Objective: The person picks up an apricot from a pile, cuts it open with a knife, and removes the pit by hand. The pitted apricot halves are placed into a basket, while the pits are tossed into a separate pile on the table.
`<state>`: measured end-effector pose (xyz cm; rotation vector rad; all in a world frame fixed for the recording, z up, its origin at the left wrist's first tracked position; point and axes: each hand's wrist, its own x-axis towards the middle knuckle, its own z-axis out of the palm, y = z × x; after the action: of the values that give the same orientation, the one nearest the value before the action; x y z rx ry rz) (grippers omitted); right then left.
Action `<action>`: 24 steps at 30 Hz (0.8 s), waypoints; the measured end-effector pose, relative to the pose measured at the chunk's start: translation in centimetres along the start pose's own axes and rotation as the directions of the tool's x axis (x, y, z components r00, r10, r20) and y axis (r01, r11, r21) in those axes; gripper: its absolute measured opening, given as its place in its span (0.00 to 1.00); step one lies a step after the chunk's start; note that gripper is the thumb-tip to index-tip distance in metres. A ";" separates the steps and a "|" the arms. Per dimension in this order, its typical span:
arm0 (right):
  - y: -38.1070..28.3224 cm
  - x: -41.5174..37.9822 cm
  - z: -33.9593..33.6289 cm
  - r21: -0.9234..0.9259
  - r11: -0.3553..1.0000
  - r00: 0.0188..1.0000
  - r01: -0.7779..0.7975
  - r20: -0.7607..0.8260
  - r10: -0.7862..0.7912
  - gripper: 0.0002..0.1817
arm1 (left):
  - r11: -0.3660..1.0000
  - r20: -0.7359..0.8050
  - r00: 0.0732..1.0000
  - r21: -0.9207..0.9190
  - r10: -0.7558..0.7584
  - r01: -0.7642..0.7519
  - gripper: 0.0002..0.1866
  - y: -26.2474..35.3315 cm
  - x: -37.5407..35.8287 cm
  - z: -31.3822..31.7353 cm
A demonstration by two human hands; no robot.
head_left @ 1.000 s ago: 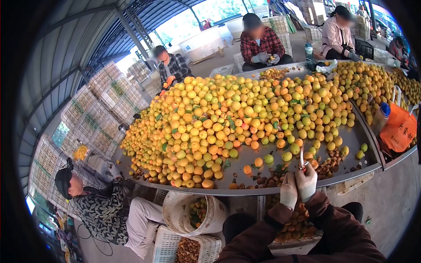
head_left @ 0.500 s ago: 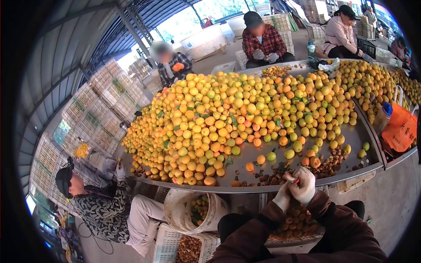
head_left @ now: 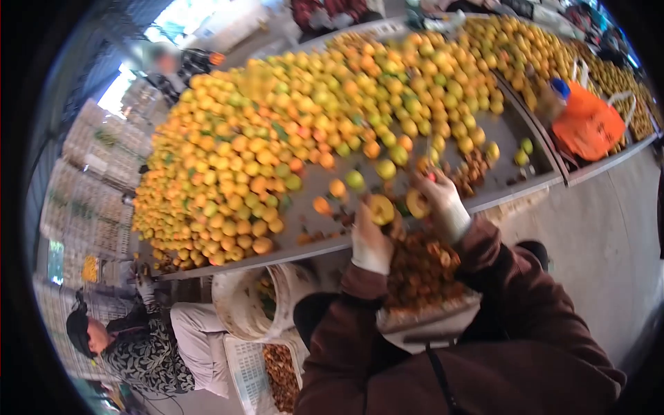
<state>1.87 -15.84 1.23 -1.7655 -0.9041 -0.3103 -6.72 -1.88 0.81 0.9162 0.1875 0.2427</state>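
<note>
My left hand (head_left: 370, 238), with a white covering at the wrist, is closed on a yellow apricot half (head_left: 380, 209), cut face toward me. My right hand (head_left: 444, 198) is to the right of it, closed on another apricot half (head_left: 416, 205). A small red thing (head_left: 431, 177) shows at the right fingers; blur hides what it is. Both hands are over the near edge of the metal table (head_left: 494, 200). Below them stands a container heaped with brownish apricot pieces (head_left: 422, 277).
A large heap of whole apricots (head_left: 228, 159) covers much of the table. At right lies an orange bag (head_left: 588, 124). A white bucket (head_left: 242, 308) and a white crate (head_left: 249, 373) stand at left. A person (head_left: 138, 346) sits at far left; others sit across the table.
My hands were together at the table edge; now they are apart, each with an apricot half. The view has tilted down and swung right, showing more of the container below.
</note>
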 end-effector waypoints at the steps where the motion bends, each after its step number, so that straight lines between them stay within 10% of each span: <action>1: -0.9 -0.1 0.2 0.460 0.764 0.877 -0.453 0.076 0.474 0.13 | 0.977 -0.029 0.985 -0.135 -0.168 0.162 0.20 0.3 0.6 -0.1; 5: -3.0 0.9 0.3 0.653 0.412 0.665 -0.636 0.192 0.722 0.12 | 0.970 -0.064 0.973 -0.112 -0.222 0.214 0.22 0.4 0.6 0.0; 11: -4.6 0.6 0.6 0.560 0.589 0.786 -0.583 0.204 0.584 0.09 | 0.850 0.186 0.943 -0.410 -0.276 0.330 0.23 -3.0 1.1 -0.9; 14: -3.5 0.6 1.3 0.066 0.843 0.831 -0.535 0.225 0.509 0.10 | 0.643 0.396 0.888 -0.622 -0.235 0.448 0.20 -3.7 0.8 -0.8; 15: -2.0 -0.1 1.8 -0.019 0.955 0.948 -0.295 0.122 0.295 0.12 | 0.996 0.237 0.968 0.063 -0.083 0.070 0.21 -2.9 -0.3 0.2; 16: -1.4 -0.2 2.0 -0.164 0.946 0.948 -0.280 0.108 0.299 0.15 | 0.609 0.250 0.956 0.739 0.151 -0.289 0.22 -2.6 -1.1 1.0; 18: -0.5 -0.3 2.1 -0.103 0.962 0.967 -0.252 0.017 0.255 0.15 | 0.768 0.142 0.975 0.600 0.170 -0.221 0.20 -3.5 -0.8 1.1; 19: -0.6 0.1 2.1 0.031 0.923 0.923 -0.383 -0.030 0.384 0.14 | 0.982 0.004 0.996 0.170 -0.088 0.086 0.19 -3.4 -0.3 -0.1; 20: -1.2 0.7 2.0 0.169 0.852 0.859 -0.495 -0.056 0.509 0.14 | 0.879 0.001 0.929 -0.324 -0.370 0.350 0.18 -3.0 0.0 -0.3; 22: -2.5 1.7 0.2 0.543 0.546 0.701 -0.638 0.117 0.703 0.11 | 0.885 -0.179 0.913 -0.369 -0.366 0.283 0.21 -3.1 0.3 0.7; 24: -3.8 1.8 0.2 0.377 0.721 0.787 -0.581 0.037 0.615 0.10 | 0.880 -0.161 0.916 -0.379 -0.366 0.285 0.22 -2.6 0.4 0.7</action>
<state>0.35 -14.37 4.91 -1.5691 -0.2511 0.2009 -5.80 -3.87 -0.90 0.4875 0.4945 0.0594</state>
